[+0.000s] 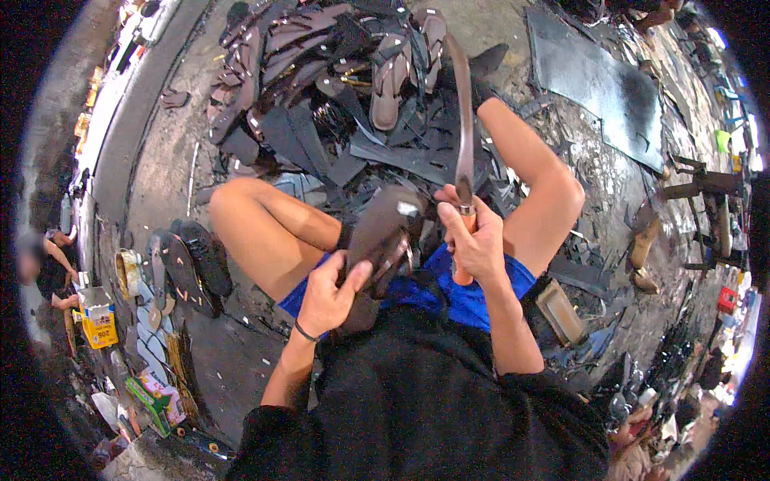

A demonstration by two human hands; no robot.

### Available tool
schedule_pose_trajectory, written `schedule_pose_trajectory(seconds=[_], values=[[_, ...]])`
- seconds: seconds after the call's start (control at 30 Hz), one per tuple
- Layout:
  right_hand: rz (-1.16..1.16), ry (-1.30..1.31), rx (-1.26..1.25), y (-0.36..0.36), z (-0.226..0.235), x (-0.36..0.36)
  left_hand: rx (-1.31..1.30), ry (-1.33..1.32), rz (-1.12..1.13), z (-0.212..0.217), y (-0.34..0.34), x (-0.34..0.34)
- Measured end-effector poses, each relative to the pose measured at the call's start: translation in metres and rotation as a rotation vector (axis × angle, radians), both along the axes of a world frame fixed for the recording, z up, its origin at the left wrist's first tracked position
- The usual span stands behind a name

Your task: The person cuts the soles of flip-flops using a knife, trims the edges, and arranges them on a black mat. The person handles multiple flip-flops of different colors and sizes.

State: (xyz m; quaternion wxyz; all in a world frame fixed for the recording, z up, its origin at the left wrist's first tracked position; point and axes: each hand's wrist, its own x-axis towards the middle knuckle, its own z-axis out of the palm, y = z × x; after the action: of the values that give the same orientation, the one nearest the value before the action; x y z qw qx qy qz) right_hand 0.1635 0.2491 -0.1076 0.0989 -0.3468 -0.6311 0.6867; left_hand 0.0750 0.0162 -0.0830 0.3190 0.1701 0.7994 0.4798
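My left hand is closed on the near end of a dark brown sandal, thumb on top, holding it over my lap. Thin straps seem to run along the sandal's right side, though blur hides the detail. In my right hand is a knife, its orange handle gripped in the fist. The long, slightly curved blade points up and away from me, apart from the sandal. Beyond my knees lies a heap of brown sandals, with black rubber scraps on its near side.
A large dark sheet lies at the far right. More sandals rest left of my left knee. A wooden block sits by my right thigh. At the left stand a yellow box and a green box; another person is beyond.
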Motion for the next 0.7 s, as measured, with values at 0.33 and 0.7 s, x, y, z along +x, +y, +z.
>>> schedule_pose_trajectory(seconds=[0.33,0.7], values=[[-0.151,0.153,-0.064,0.025,-0.016,-0.011,0.276,0.404,0.460,0.078,-0.006,-0.257],[-0.003,-0.062,0.736,0.101,-0.126,-0.207,-0.173,0.518,0.428,-0.134,-0.040,-0.229]])
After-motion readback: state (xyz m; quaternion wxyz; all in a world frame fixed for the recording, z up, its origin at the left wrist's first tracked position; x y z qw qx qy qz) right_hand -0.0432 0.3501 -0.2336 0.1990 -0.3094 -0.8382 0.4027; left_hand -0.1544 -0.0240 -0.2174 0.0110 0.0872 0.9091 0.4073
